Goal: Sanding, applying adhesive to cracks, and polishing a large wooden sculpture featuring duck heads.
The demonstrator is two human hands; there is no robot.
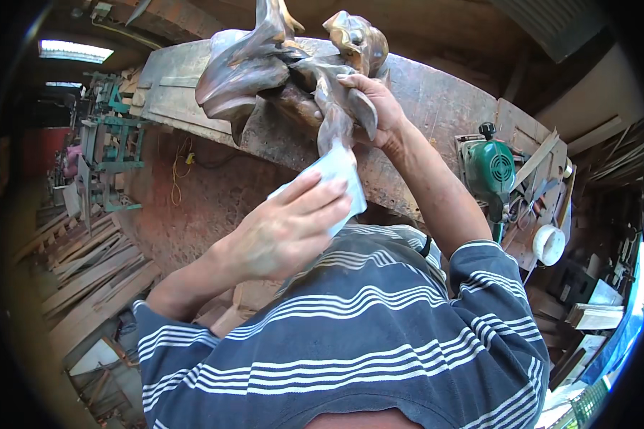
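**At the near edge of the workbench: carved piece under two hands**

On the workbench we record a glossy brown carving of twisted, curving limbs, one narrow limb reaching down toward the wearer's chest. Cloth or paper, we cannot tell which, a pale blue sheet lies against that limb's lower end.

Left hand: slightly blurred. We see its fingers close together and bent over the sheet, holding it to the limb; its thumb is hidden from us.

Right hand: farther up, gripping a curved part at the carving's right side. Its thumb lies over the top; the other fingers are mostly hidden behind, so we cannot tell whether they are spread or together.

Surroundings: to the right of the carving, well apart, we note a green power tool with a black knob, and near it a white round container. At left, we log stacked boards and a green metal frame.
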